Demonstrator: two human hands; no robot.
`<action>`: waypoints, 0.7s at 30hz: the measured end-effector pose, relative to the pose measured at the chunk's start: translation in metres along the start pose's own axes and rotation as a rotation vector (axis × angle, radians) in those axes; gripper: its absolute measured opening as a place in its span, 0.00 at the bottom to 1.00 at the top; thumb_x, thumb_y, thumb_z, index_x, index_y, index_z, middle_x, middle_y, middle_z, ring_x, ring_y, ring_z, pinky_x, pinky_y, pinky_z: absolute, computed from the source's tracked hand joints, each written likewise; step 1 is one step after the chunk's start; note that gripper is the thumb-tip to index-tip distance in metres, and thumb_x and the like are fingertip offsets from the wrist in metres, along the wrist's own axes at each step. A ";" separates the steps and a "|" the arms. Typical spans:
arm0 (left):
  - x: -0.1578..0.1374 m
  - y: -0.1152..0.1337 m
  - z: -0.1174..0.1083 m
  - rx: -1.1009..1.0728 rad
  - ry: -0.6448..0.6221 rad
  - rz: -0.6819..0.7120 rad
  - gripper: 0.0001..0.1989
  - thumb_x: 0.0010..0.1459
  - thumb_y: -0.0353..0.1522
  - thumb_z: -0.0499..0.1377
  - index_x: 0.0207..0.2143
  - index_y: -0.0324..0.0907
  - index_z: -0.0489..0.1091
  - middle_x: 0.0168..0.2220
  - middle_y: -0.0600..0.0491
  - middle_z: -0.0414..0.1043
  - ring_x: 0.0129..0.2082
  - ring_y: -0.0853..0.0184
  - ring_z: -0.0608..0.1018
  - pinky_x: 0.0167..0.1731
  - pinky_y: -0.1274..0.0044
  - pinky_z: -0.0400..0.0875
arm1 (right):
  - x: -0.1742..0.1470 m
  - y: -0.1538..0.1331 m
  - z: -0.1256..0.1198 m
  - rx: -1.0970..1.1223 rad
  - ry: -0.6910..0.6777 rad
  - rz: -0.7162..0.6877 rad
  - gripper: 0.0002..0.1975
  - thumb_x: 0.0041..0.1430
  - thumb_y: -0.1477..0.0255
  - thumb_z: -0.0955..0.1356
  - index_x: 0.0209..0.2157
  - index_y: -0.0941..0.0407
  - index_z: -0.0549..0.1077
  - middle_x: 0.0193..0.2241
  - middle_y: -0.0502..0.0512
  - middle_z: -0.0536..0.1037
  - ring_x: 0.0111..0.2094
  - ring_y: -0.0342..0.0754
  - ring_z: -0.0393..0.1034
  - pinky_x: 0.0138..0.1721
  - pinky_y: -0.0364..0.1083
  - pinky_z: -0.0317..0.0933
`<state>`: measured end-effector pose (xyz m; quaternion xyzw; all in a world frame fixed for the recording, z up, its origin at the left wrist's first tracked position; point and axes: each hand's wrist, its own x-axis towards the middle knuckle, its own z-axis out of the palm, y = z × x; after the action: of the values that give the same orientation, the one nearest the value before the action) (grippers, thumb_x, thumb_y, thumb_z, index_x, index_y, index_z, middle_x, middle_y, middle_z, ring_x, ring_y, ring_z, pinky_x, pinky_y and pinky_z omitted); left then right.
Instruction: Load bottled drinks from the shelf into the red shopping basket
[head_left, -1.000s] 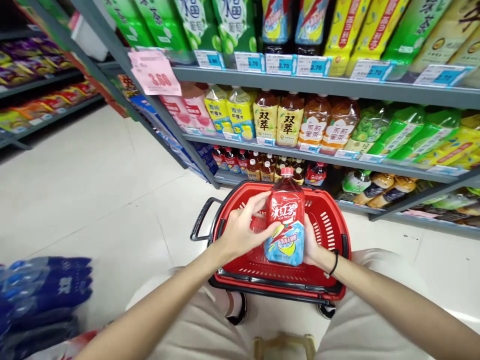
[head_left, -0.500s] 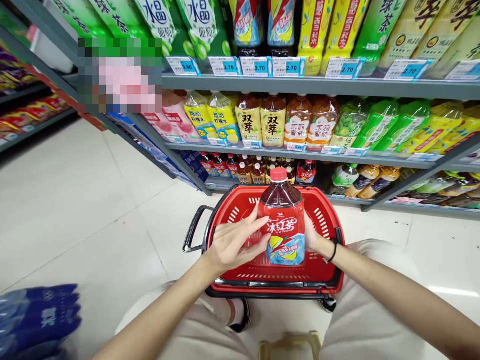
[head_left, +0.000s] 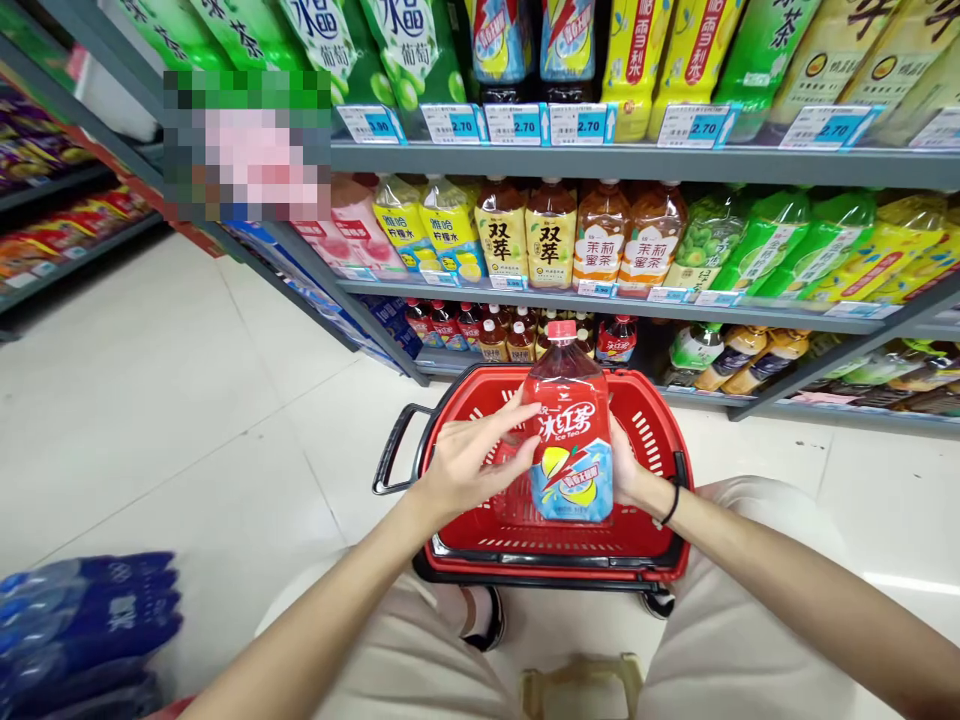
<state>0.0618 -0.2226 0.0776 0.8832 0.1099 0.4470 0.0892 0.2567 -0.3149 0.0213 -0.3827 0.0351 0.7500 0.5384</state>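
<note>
A large bottle of iced tea (head_left: 571,440) with a red cap and a red and blue label is between my two hands, above a red shopping basket (head_left: 651,420). Its label faces me. My left hand (head_left: 469,460) holds the bottle's left side, thumb and fingers bent against it with a gap between them. Around the right side wraps my right hand (head_left: 624,465), its fingers mostly hidden behind the bottle. The basket stands on the floor between my knees, its black handle (head_left: 397,450) sticking out to the left.
Shelves (head_left: 525,160) of bottled drinks with price tags rise just beyond the basket. Blue shrink-wrapped bottles (head_left: 97,620) lie at the lower left. A low stool (head_left: 581,690) is below me. Tiled floor (head_left: 225,420) stretches to the left.
The bottle has tilted slightly, so its label shows more fully and its cap less. Both hands stay on it. The view has shifted a little.
</note>
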 end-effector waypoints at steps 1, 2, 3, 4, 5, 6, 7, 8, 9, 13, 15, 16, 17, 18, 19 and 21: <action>0.002 -0.001 0.000 -0.014 0.003 -0.020 0.21 0.67 0.25 0.66 0.61 0.40 0.72 0.40 0.50 0.86 0.24 0.74 0.83 0.25 0.84 0.76 | 0.000 0.000 0.000 0.001 0.000 0.009 0.33 0.75 0.50 0.54 0.56 0.57 0.78 0.48 0.62 0.86 0.54 0.59 0.80 0.63 0.60 0.67; 0.003 -0.002 0.000 -0.024 0.004 -0.036 0.21 0.67 0.25 0.65 0.61 0.40 0.72 0.41 0.50 0.86 0.24 0.74 0.82 0.26 0.84 0.76 | 0.001 0.001 -0.001 -0.001 0.001 0.015 0.33 0.74 0.48 0.55 0.55 0.57 0.79 0.47 0.62 0.86 0.54 0.60 0.80 0.63 0.60 0.68; 0.004 -0.003 0.000 -0.030 0.005 -0.044 0.21 0.67 0.25 0.65 0.61 0.41 0.72 0.41 0.50 0.86 0.25 0.74 0.83 0.27 0.84 0.78 | 0.001 0.001 -0.002 -0.009 0.002 0.015 0.33 0.74 0.47 0.56 0.53 0.57 0.79 0.46 0.62 0.86 0.53 0.60 0.80 0.63 0.60 0.68; 0.004 -0.003 0.000 -0.032 0.002 -0.047 0.22 0.67 0.24 0.65 0.61 0.41 0.72 0.41 0.51 0.86 0.25 0.74 0.83 0.29 0.83 0.79 | 0.002 0.002 -0.002 -0.022 0.004 0.013 0.34 0.73 0.45 0.57 0.52 0.57 0.80 0.45 0.62 0.86 0.53 0.60 0.81 0.63 0.60 0.67; 0.005 -0.004 0.000 -0.034 -0.003 -0.052 0.22 0.67 0.24 0.64 0.62 0.42 0.72 0.41 0.52 0.85 0.26 0.73 0.83 0.30 0.83 0.80 | 0.004 0.002 -0.003 -0.039 0.008 0.008 0.34 0.72 0.45 0.58 0.50 0.57 0.80 0.44 0.62 0.86 0.52 0.60 0.81 0.63 0.60 0.67; 0.004 -0.004 0.000 -0.034 -0.008 -0.058 0.22 0.67 0.24 0.64 0.62 0.42 0.71 0.41 0.51 0.85 0.26 0.73 0.84 0.31 0.82 0.80 | 0.005 0.003 -0.005 -0.058 0.012 0.004 0.34 0.72 0.44 0.58 0.48 0.57 0.80 0.43 0.62 0.87 0.52 0.60 0.81 0.63 0.60 0.67; 0.004 -0.005 0.001 -0.034 -0.016 -0.067 0.23 0.67 0.24 0.65 0.62 0.41 0.71 0.43 0.50 0.85 0.27 0.73 0.84 0.31 0.82 0.80 | 0.006 0.003 -0.006 -0.077 0.013 -0.002 0.34 0.72 0.44 0.58 0.47 0.57 0.81 0.42 0.61 0.87 0.52 0.60 0.81 0.63 0.60 0.67; 0.003 -0.005 0.001 -0.036 -0.024 -0.076 0.23 0.67 0.25 0.65 0.62 0.41 0.71 0.45 0.48 0.85 0.27 0.73 0.84 0.31 0.82 0.80 | 0.007 0.003 -0.007 -0.093 0.009 -0.006 0.33 0.71 0.44 0.58 0.47 0.56 0.81 0.41 0.61 0.87 0.52 0.60 0.81 0.63 0.60 0.67; 0.003 -0.005 0.001 -0.040 -0.033 -0.083 0.23 0.67 0.25 0.65 0.63 0.40 0.70 0.46 0.47 0.85 0.28 0.72 0.85 0.31 0.82 0.80 | 0.008 0.004 -0.008 -0.105 0.000 -0.012 0.34 0.70 0.43 0.58 0.47 0.56 0.80 0.42 0.60 0.87 0.52 0.61 0.81 0.63 0.60 0.67; -0.002 -0.008 0.002 -0.063 -0.059 -0.108 0.22 0.68 0.25 0.64 0.63 0.39 0.70 0.47 0.47 0.85 0.29 0.72 0.85 0.32 0.82 0.80 | 0.009 0.005 -0.010 -0.134 -0.034 -0.052 0.34 0.66 0.41 0.61 0.48 0.55 0.80 0.44 0.60 0.86 0.53 0.61 0.80 0.63 0.60 0.68; -0.004 -0.009 0.002 -0.094 -0.065 -0.143 0.22 0.68 0.25 0.64 0.62 0.39 0.70 0.49 0.46 0.84 0.30 0.72 0.85 0.34 0.83 0.82 | 0.006 0.006 -0.007 -0.147 -0.067 -0.089 0.33 0.63 0.41 0.64 0.49 0.54 0.80 0.46 0.60 0.86 0.55 0.62 0.79 0.63 0.61 0.68; -0.006 -0.009 0.002 -0.117 -0.069 -0.168 0.23 0.67 0.25 0.64 0.63 0.40 0.70 0.51 0.45 0.84 0.30 0.72 0.86 0.37 0.82 0.83 | 0.005 0.006 -0.005 -0.152 -0.100 -0.108 0.33 0.61 0.41 0.66 0.50 0.54 0.80 0.46 0.60 0.86 0.56 0.63 0.79 0.62 0.61 0.69; -0.007 -0.010 0.002 -0.143 -0.076 -0.196 0.24 0.66 0.26 0.65 0.63 0.40 0.70 0.52 0.45 0.83 0.31 0.72 0.86 0.40 0.81 0.83 | 0.003 0.005 -0.002 -0.156 -0.141 -0.125 0.33 0.59 0.40 0.68 0.51 0.53 0.79 0.47 0.59 0.86 0.57 0.63 0.78 0.63 0.62 0.69; -0.009 -0.010 0.002 -0.170 -0.084 -0.229 0.25 0.66 0.26 0.66 0.64 0.40 0.69 0.53 0.45 0.83 0.32 0.71 0.87 0.44 0.80 0.84 | 0.001 0.005 0.000 -0.159 -0.184 -0.140 0.35 0.57 0.40 0.69 0.52 0.53 0.79 0.48 0.59 0.85 0.58 0.63 0.77 0.63 0.62 0.68; -0.011 -0.009 0.003 -0.198 -0.090 -0.266 0.28 0.65 0.26 0.67 0.65 0.41 0.67 0.54 0.44 0.82 0.35 0.69 0.87 0.46 0.79 0.84 | 0.000 0.005 0.003 -0.159 -0.221 -0.152 0.36 0.56 0.39 0.70 0.53 0.53 0.79 0.49 0.60 0.85 0.59 0.64 0.77 0.63 0.62 0.68; -0.014 -0.009 0.006 -0.264 -0.083 -0.338 0.33 0.64 0.26 0.68 0.68 0.41 0.63 0.59 0.41 0.79 0.45 0.62 0.88 0.47 0.77 0.85 | -0.002 0.003 0.006 -0.155 -0.261 -0.167 0.38 0.54 0.38 0.71 0.54 0.53 0.79 0.51 0.60 0.85 0.60 0.64 0.76 0.64 0.62 0.67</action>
<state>0.0578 -0.2183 0.0612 0.8504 0.1935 0.3996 0.2821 0.2509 -0.3146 0.0258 -0.3237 -0.1249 0.7466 0.5676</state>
